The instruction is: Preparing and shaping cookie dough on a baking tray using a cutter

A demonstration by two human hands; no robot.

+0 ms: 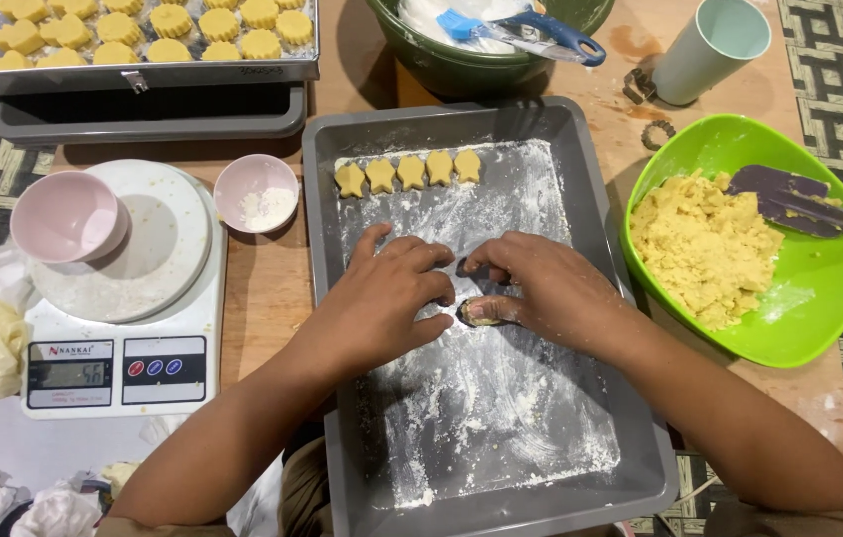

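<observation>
The light is bright and even, falling from above, warm on the wood. Both forearms throw soft, short shadows onto the floured grey tray (580, 179), darkest just under the hands at the middle. A mild sheen sits on the green bowl (839, 298) at the right and on the pale cup (715, 50) far right. Focus is sharp across the middle; the near corners go slightly soft, and straight edges bow a little toward the frame's borders
</observation>
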